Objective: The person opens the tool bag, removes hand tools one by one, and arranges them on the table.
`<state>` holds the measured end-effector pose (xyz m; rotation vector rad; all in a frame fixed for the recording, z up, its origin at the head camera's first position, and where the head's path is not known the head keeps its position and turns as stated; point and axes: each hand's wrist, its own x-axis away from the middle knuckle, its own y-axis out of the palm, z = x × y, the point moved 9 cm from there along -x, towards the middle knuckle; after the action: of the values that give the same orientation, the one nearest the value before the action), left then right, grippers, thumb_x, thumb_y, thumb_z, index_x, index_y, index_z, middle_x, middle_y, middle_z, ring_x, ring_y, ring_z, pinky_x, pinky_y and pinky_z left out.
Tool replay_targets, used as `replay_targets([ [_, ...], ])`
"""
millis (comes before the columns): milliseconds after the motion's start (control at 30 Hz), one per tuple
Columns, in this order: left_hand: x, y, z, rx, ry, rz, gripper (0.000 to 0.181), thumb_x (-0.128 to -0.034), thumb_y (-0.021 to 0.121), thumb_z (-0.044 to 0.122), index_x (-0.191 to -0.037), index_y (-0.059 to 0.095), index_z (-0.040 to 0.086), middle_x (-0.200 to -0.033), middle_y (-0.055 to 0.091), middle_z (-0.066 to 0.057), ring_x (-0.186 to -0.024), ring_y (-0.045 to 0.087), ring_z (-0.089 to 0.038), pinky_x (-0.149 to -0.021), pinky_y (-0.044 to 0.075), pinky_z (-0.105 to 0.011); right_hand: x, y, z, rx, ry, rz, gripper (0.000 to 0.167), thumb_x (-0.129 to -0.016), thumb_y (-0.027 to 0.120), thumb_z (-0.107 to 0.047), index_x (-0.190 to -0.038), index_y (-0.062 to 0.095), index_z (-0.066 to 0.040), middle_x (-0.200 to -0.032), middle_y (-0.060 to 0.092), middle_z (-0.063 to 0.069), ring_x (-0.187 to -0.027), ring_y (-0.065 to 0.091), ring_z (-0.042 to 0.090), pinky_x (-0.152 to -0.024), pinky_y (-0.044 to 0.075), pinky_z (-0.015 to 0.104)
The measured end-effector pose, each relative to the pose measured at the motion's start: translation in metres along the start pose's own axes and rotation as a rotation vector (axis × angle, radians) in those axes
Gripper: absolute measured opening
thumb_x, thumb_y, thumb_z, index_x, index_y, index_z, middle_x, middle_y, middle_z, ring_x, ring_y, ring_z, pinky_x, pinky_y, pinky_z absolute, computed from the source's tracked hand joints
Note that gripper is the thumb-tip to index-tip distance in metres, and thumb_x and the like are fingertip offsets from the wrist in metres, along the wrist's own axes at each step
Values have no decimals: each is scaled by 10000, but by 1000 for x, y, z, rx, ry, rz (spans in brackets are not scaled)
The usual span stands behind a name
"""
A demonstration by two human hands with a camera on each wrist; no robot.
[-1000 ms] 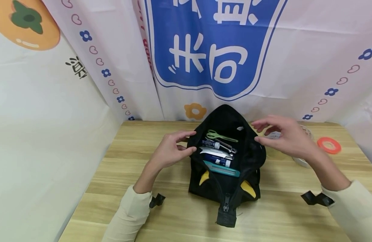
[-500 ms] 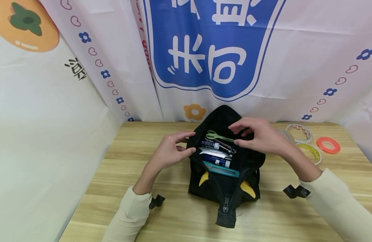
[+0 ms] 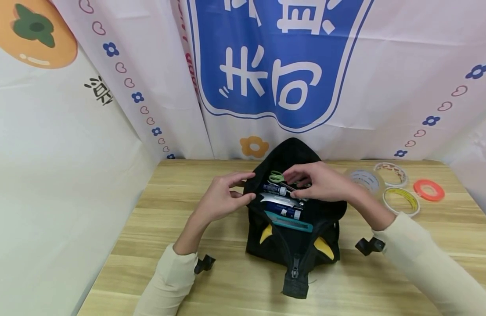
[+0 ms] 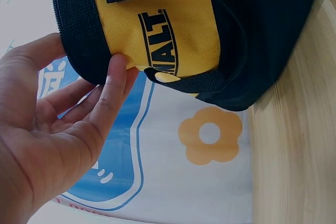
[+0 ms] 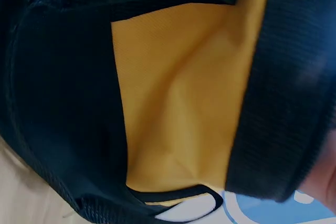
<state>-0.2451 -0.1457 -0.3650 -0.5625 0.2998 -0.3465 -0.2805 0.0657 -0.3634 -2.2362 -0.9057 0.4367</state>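
Head feed: the black bag (image 3: pixel 323 215) sits on the table (image 3: pixel 148 245), mouth spread, between my two hands. I have the left hand (image 3: pixel 223 197) at the bag's left rim, fabric held narrowly between thumb and fingers; on the left wrist feed one fingertip lies against the bag's outer side, beside a yellow panel (image 4: pixel 181 30) with black lettering.

I have the right hand (image 3: pixel 322 182) over the bag's mouth, in from its right side, fingers bent, thumb set apart, a moderate gap. Its fingertips are just beside the green scissors (image 3: pixel 276 177) inside the bag; I cannot tell whether they touch.

Also inside the bag, from the scissors toward its front: a white-capped blue tube (image 3: pixel 272 188), a silver tool (image 3: pixel 280 200), a second blue tube (image 3: pixel 280 208), a teal cutter (image 3: pixel 290 221).

Right of the bag: tape rolls (image 3: pixel 415 204), the orange-red one farthest from it.

Right wrist feed: mostly the bag's yellow side and black band; the hand is only a blurred sliver.
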Motion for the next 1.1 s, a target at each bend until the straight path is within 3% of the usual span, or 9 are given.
replay_targets([
  [267, 0, 0, -2, -4, -6, -2, 503, -966, 789, 82, -1452, 663, 50, -1471, 675, -139, -1272, 706, -334, -846, 673, -255, -11, 24, 12, -10, 27, -99, 464, -962, 794, -94, -1402, 674, -8, -1356, 721, 221, -1214, 733, 382, -1003, 649, 469],
  [467, 0, -1, -2, -4, -11, -3, 504, -965, 788, 80, -1453, 663, 50, -1472, 673, -139, -1276, 703, -331, -850, 669, -246, -15, 41, 22, 44, 29, -140, 440, -952, 790, -81, -1369, 691, 18, -1310, 742, 204, -1138, 760, 319, -972, 660, 458],
  [667, 0, -2, -3, -5, -16, -2, 505, -965, 789, 88, -1453, 666, 59, -1481, 670, -137, -1272, 708, -331, -845, 671, -247, -16, 57, 35, 111, 33, -144, 409, -925, 838, -99, -1315, 735, -31, -1243, 773, 129, -1037, 764, 220, -898, 664, 375],
  [933, 0, -3, -3, -9, -24, -1, 510, -965, 790, 91, -1458, 663, 64, -1486, 667, -141, -1261, 718, -332, -840, 672, -251, -16, 71, 43, 169, 63, -122, 394, -901, 860, -96, -1281, 758, -80, -1250, 774, 68, -1051, 736, 198, -913, 640, 393],
  [1100, 1, -3, -2, -15, -18, 2, 514, -960, 797, 90, -1456, 664, 58, -1482, 670, -141, -1252, 722, -332, -836, 673, -251, -18, 76, 41, 220, 11, -85, 373, -860, 885, -49, -1217, 779, -69, -1217, 774, 87, -1010, 730, 201, -872, 640, 379],
])
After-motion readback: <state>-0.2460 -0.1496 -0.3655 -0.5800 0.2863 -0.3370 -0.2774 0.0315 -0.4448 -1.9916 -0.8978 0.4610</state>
